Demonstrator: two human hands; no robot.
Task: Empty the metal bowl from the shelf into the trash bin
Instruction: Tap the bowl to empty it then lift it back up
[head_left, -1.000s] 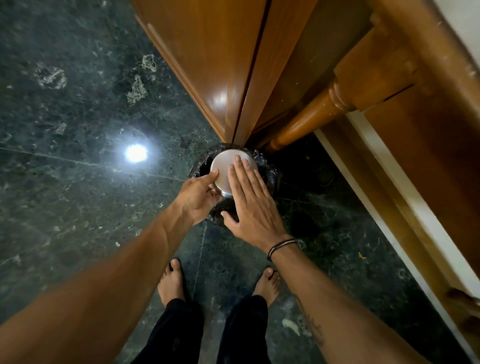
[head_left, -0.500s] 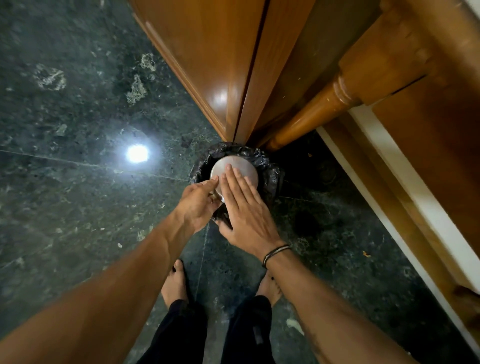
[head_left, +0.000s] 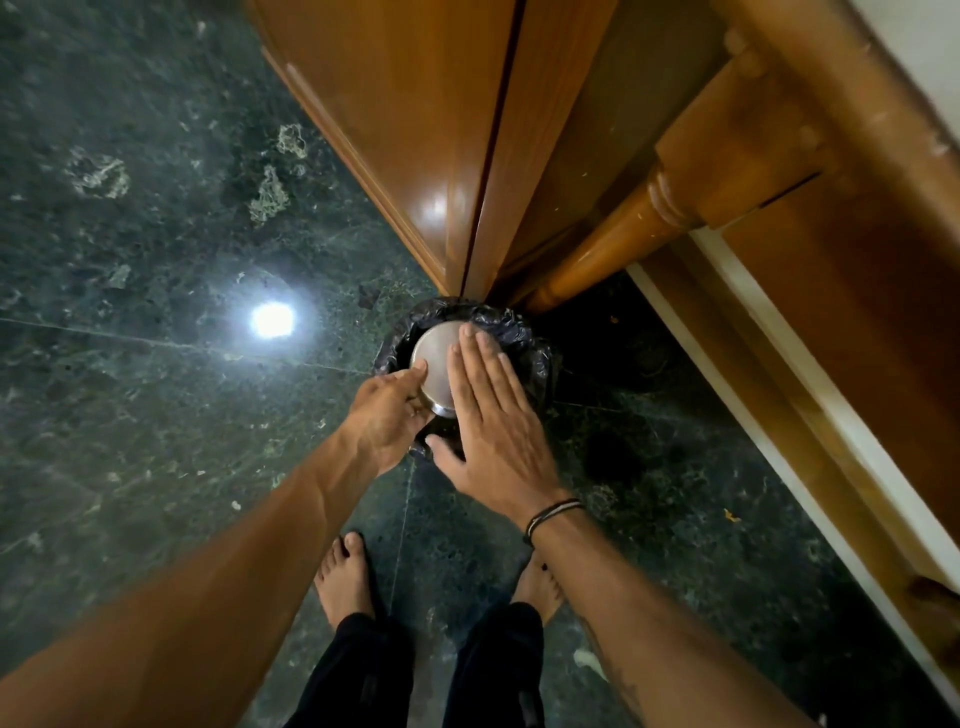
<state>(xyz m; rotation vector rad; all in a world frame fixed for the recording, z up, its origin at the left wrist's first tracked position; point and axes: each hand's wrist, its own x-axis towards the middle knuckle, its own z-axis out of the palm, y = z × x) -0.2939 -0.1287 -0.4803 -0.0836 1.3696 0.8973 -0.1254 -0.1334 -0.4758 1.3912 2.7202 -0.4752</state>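
Observation:
The metal bowl (head_left: 434, 358) is turned upside down over the trash bin (head_left: 498, 317), its flat round base facing up. A crumpled black bag lines the bin. My left hand (head_left: 384, 421) grips the bowl's rim at its near left side. My right hand (head_left: 493, 415) lies flat on the bowl's base, fingers straight and together, covering its right half. The inside of the bin and whatever came out of the bowl are hidden under the bowl and my hands.
The bin stands on a dark green marble floor against a wooden cabinet corner (head_left: 467, 171). A turned wooden leg (head_left: 613, 244) and a wooden frame with a white strip (head_left: 810, 415) run along the right. My bare feet (head_left: 345, 577) are just behind the bin. A lamp reflection (head_left: 272, 319) glares at the left.
My right hand lifted its fingers slightly and came back flat on the bowl's base. The left hand keeps its grip on the rim, and the bowl stays upside down over the bin.

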